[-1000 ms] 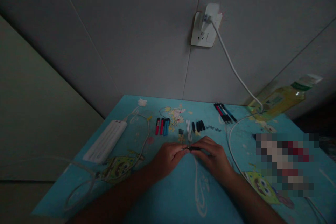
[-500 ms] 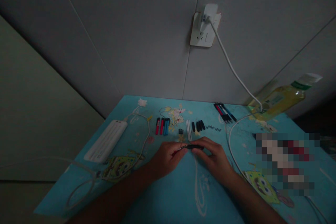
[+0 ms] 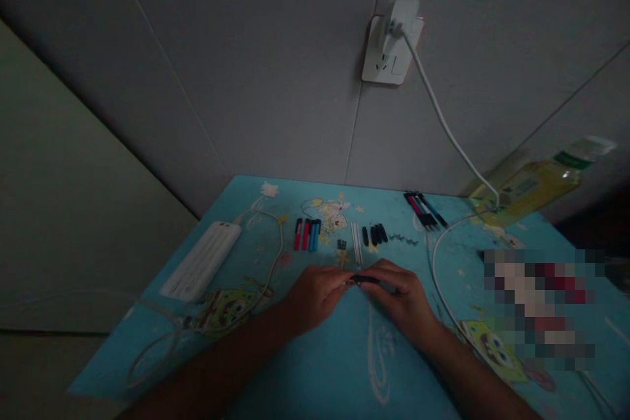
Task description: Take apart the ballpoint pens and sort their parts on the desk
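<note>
My left hand (image 3: 319, 295) and my right hand (image 3: 398, 292) meet over the front middle of the table, both closed in a pinch. Between them they hold a pen (image 3: 365, 279) level; its black part shows at the right hand's fingertips. The left fingers cover most of its other end. Just beyond lie slim white refills (image 3: 357, 244), small black pieces (image 3: 341, 245), several black grips (image 3: 375, 235) and a row of small springs (image 3: 403, 239). Red and blue pen barrels (image 3: 308, 235) lie side by side to the left.
Several whole pens (image 3: 425, 210) lie at the back right. A white power bank (image 3: 201, 261) with a cable is at the left. A yellow liquid bottle (image 3: 536, 187) stands at right, near a white cable (image 3: 438, 111) from the wall socket (image 3: 392, 49). A pixelated patch covers the right side.
Both hands keep holding the pen in nearly the same place. The red bit seen by the left fingers earlier no longer shows. The whole view has shifted slightly.
</note>
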### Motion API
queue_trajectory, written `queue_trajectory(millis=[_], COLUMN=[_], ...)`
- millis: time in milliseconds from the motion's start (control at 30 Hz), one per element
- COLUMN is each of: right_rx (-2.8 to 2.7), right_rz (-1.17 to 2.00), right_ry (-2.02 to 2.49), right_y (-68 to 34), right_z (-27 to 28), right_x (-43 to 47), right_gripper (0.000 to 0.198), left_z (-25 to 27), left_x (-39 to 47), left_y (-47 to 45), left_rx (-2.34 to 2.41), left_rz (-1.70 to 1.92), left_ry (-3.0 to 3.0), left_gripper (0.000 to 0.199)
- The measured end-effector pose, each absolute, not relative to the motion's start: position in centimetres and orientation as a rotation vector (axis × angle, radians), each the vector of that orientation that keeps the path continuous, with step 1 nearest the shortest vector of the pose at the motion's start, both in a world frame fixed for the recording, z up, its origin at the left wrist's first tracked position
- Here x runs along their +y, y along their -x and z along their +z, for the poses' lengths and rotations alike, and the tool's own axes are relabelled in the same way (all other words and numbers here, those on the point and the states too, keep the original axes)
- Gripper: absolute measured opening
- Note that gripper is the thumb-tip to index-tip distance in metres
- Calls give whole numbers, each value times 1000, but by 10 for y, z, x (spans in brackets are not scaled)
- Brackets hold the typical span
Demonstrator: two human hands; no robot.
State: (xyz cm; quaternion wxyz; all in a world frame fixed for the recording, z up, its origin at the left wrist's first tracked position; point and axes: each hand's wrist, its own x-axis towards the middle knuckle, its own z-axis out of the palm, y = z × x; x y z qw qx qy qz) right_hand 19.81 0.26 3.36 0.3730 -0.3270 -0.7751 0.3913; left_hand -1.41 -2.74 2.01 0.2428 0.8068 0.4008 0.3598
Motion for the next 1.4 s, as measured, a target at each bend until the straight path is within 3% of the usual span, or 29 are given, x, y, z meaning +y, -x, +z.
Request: queue_trajectory(millis=[733, 1033, 1167, 1400], right_rx=[-2144, -2080, -2123, -2349], right_rz=[852, 368, 11, -284], right_ry=[693, 1148, 1414, 1516], right_y=[-201, -209, -209, -189], right_z=[34, 29, 12, 7], right_x=[5, 30, 51, 60], right_gripper=[20, 30, 39, 33], left_z=[21, 19, 22, 26], left_x=[-32, -16, -13, -12], left_y=[15, 27, 27, 26], left_rx=[1190, 1525, 1763, 1898], left_rz=[827, 950, 867, 668], left_ry=[-2508, -2329, -2217, -2226], left_gripper=[26, 36, 29, 26])
